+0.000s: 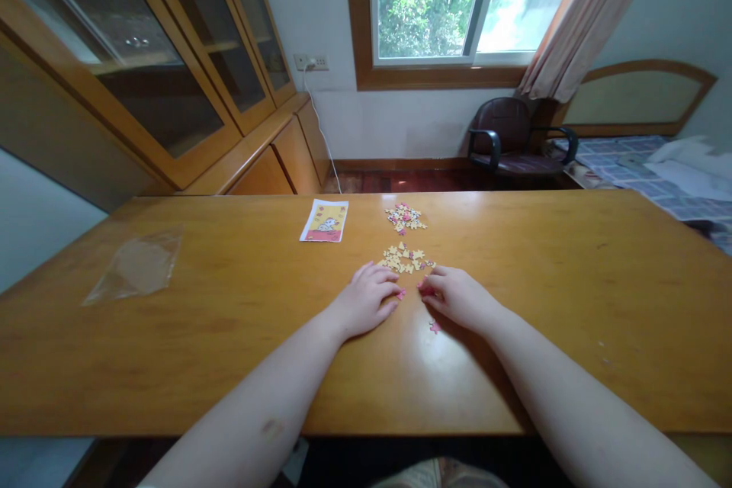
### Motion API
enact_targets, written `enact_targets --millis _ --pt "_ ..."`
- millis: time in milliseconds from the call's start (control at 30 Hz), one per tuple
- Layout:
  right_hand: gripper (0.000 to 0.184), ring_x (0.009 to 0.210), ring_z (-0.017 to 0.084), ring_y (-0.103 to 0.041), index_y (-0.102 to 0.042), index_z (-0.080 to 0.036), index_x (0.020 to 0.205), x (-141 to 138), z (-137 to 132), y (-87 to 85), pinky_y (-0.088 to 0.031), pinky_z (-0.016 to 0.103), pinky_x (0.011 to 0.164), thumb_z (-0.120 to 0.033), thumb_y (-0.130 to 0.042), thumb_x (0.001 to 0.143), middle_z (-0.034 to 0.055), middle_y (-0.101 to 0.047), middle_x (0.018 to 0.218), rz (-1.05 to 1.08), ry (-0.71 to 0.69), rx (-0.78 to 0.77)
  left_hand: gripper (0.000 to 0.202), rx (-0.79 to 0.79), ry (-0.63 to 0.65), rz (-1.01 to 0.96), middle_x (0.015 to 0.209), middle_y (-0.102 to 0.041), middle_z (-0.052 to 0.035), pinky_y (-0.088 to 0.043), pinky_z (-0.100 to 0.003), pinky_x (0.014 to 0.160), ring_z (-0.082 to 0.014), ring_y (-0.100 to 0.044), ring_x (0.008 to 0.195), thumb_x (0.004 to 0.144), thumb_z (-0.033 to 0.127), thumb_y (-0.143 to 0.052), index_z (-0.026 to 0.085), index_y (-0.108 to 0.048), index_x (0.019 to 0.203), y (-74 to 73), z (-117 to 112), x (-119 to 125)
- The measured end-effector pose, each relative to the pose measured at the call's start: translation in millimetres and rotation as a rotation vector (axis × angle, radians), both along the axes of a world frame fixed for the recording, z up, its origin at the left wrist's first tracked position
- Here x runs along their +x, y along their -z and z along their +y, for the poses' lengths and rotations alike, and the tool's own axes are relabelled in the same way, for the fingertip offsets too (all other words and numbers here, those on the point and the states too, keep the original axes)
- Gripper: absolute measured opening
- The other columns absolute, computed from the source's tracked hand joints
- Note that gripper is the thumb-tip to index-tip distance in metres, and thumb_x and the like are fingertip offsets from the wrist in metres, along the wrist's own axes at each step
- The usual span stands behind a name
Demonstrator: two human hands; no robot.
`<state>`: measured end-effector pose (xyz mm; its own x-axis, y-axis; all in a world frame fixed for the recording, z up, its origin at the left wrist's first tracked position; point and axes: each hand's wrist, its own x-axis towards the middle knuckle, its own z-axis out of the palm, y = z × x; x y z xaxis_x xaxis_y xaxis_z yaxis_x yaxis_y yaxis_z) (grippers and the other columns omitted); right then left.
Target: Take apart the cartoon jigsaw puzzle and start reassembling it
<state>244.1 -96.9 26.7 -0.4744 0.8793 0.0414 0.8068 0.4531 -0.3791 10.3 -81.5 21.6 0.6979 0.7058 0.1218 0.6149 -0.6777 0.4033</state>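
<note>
Both my hands rest on a wooden table (229, 320), close together near its middle. My left hand (366, 301) lies palm down with its fingertips pinched on a small pink puzzle piece (401, 293). My right hand (454, 296) faces it, fingers curled around another small pink piece at its tip. Just beyond the fingers lies a heap of yellow puzzle pieces (407, 259), and farther back a second heap of mixed pink and yellow pieces (404, 217). A single pink piece (435, 326) lies by my right wrist.
A picture card (325, 221) lies left of the far heap. A clear plastic bag (137, 265) lies at the table's left. Glass-door cabinets (171, 69) stand on the left, a dark armchair (515, 141) under the window, a bed (657, 168) at right.
</note>
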Motion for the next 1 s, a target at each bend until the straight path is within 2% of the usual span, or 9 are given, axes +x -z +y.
enact_targets --millis 100,167,233,333,433,500,633,867,1000 --pt "0.017 0.08 0.017 -0.06 -0.071 -0.02 0.089 7 4 -1.2 -0.044 0.026 0.074 -0.027 -0.056 0.085 0.0074 -0.065 0.088 -0.037 0.065 0.01 0.025 -0.026 0.079 -0.027 0.115 -0.066 -0.0026 -0.024 -0.042 0.113 -0.0181 -0.053 0.113 0.09 0.03 -0.046 0.026 -0.068 0.103 -5.1 -2 -2" --pt "0.018 0.081 0.017 -0.06 -0.071 -0.019 0.089 9 4 -4.1 -0.043 0.025 0.075 -0.027 -0.055 0.085 0.0076 -0.065 0.088 -0.037 0.073 -0.005 0.025 -0.035 0.129 -0.027 0.117 -0.066 -0.0019 -0.022 -0.044 0.114 -0.0188 -0.052 0.116 0.089 0.026 -0.047 0.026 -0.068 0.103 -6.1 -3 -3" --pt "0.016 0.078 0.016 -0.06 -0.07 -0.019 0.086 10 3 -8.3 -0.042 0.025 0.072 -0.028 -0.057 0.083 0.0061 -0.065 0.086 -0.034 0.032 -0.058 0.026 -0.049 0.171 -0.006 0.118 -0.066 -0.0008 -0.018 -0.048 0.115 -0.0199 -0.05 0.12 0.089 0.023 -0.047 0.027 -0.068 0.104 -5.3 -4 -3" --pt "0.015 0.068 0.014 -0.056 -0.068 -0.021 0.081 11 -2 -13.4 -0.038 0.023 0.06 -0.034 -0.067 0.074 0.0009 -0.065 0.077 -0.035 -0.065 -0.223 0.03 -0.059 0.206 0.024 0.122 -0.064 -0.0005 -0.014 -0.052 0.115 -0.0204 -0.05 0.121 0.091 0.024 -0.044 0.028 -0.064 0.113 -4.3 -7 -2" --pt "0.023 0.062 0.012 -0.053 -0.066 -0.022 0.082 11 -7 -14.0 -0.034 0.022 0.054 -0.037 -0.073 0.067 -0.0027 -0.063 0.072 -0.015 -0.125 -0.344 0.033 -0.04 0.203 0.014 0.126 -0.062 -0.0016 -0.015 -0.049 0.115 -0.0187 -0.051 0.119 0.092 0.025 -0.044 0.028 -0.059 0.121 -5.0 -9 1" --pt "0.019 0.063 0.012 -0.053 -0.066 -0.022 0.082 11 -8 -12.9 -0.033 0.021 0.055 -0.032 -0.072 0.067 -0.0033 -0.062 0.072 -0.001 -0.149 -0.362 0.031 -0.029 0.169 0.009 0.127 -0.061 -0.0008 -0.015 -0.048 0.115 -0.0178 -0.051 0.118 0.092 0.023 -0.042 0.027 -0.061 0.116 -5.7 -9 2" --pt "0.013 0.065 0.012 -0.054 -0.068 -0.022 0.081 12 -6 -12.2 -0.035 0.022 0.058 -0.028 -0.07 0.07 -0.0016 -0.063 0.074 -0.013 -0.134 -0.341 0.026 -0.05 0.165 0.039 0.119 -0.066 0.0027 -0.01 -0.052 0.115 -0.0199 -0.049 0.121 0.091 0.021 -0.044 0.028 -0.066 0.102 -6.2 -8 2" --pt "0.015 0.076 0.014 -0.06 -0.072 -0.024 0.086 10 3 -9.3 -0.041 0.023 0.069 -0.025 -0.057 0.083 0.0031 -0.066 0.088 0.004 0.003 -0.173 0.036 -0.001 0.216 0.081 0.123 -0.062 -0.0017 -0.015 -0.054 0.112 -0.0236 -0.05 0.111 0.085 0.035 -0.056 0.032 -0.059 0.121 -7.4 -13 2" --pt "0.015 0.077 0.015 -0.06 -0.071 -0.024 0.086 11 1 -11.4 -0.042 0.024 0.068 -0.033 -0.062 0.081 0.0031 -0.065 0.089 0.02 0.031 -0.147 0.04 0.002 0.194 0.075 0.129 -0.057 -0.0033 -0.016 -0.053 0.113 -0.0241 -0.046 0.118 0.085 0.035 -0.055 0.03 -0.056 0.125 -6.0 -13 3"
